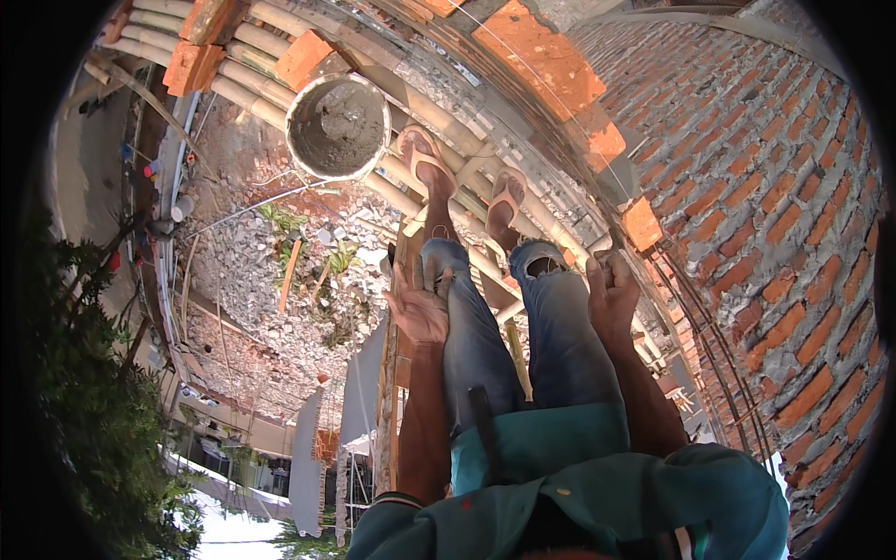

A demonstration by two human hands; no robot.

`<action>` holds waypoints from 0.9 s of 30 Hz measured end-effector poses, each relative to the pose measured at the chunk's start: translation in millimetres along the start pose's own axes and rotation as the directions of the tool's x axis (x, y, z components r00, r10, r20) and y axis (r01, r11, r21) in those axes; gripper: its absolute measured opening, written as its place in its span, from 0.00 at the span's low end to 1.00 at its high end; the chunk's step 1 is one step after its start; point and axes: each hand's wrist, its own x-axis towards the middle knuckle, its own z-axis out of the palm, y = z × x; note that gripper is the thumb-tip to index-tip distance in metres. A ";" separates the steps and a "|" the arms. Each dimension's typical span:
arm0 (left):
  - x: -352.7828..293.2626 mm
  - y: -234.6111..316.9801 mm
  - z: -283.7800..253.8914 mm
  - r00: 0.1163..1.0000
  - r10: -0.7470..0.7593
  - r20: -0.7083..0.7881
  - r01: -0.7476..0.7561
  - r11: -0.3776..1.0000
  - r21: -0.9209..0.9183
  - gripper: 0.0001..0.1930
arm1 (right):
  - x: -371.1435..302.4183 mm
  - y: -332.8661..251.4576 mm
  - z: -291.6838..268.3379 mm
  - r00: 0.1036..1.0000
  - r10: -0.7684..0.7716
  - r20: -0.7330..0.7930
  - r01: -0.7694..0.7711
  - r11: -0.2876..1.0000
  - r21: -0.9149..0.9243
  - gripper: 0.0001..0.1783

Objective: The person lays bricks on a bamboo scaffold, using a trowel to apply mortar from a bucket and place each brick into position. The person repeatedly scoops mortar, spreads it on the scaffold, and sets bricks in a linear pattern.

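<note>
My left hand point(420, 310) lies palm up beside my left knee, with its fingers apart and nothing in it. Next to the right knee, my right hand point(613, 297) has loosely bent fingers with a gap between them, and I see nothing held there. Ahead of my feet, a round bucket point(297, 152) of wet grey mortar point(347, 119) stands on bamboo poles, out of reach of both hands as they are. An orange brick point(306, 58) sits just beyond the bucket.
My sandalled feet point(431, 168) rest on the bamboo scaffold point(397, 194). A brick wall point(784, 233) rises at right, with a taut string and loose bricks point(551, 61) along its top course. Stacked bricks point(193, 67) are at far left. Rubble point(243, 271) lies far below.
</note>
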 end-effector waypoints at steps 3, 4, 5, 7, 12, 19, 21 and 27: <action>-7.7 -12.0 -13.6 0.997 -0.001 -0.080 0.001 1.000 -0.002 0.39 | -2.1 -32.5 -15.1 0.946 -0.322 -0.045 0.325 0.942 0.083 0.13; -8.4 -15.9 -17.8 1.000 -0.006 -0.020 0.007 1.000 0.002 0.39 | 0.0 -46.2 -22.0 0.914 -0.401 -0.063 0.406 0.903 0.140 0.12; -10.3 -19.3 -22.4 1.000 -0.015 -0.014 0.015 1.000 -0.004 0.39 | 2.1 -59.8 -27.9 0.921 -0.378 -0.095 0.390 0.902 0.184 0.12; -12.4 -25.7 -29.4 0.997 -0.012 -0.080 0.011 1.000 -0.009 0.41 | 19.9 -81.8 -48.7 0.918 -0.377 -0.121 0.393 0.903 0.171 0.12; -16.5 -34.9 -32.5 1.000 0.029 0.000 -0.029 0.997 0.073 0.43 | 94.7 -115.5 -59.6 0.786 -0.617 -0.045 0.589 0.768 -0.251 0.15; -23.5 -42.1 -25.6 0.997 0.079 0.002 -0.079 0.997 -0.019 0.44 | 61.9 -120.2 -78.2 0.851 -0.521 -0.065 0.520 0.854 -0.023 0.15; -28.4 -38.8 -22.9 0.995 0.093 -0.047 -0.097 0.991 -0.093 0.42 | 43.6 -119.0 -72.3 0.817 -0.568 -0.095 0.574 0.818 0.042 0.16; -14.5 -9.5 -21.0 0.991 0.074 -0.115 -0.094 0.979 -0.183 0.42 | 61.3 -129.9 23.4 0.713 -0.600 0.363 0.658 0.752 -0.050 0.20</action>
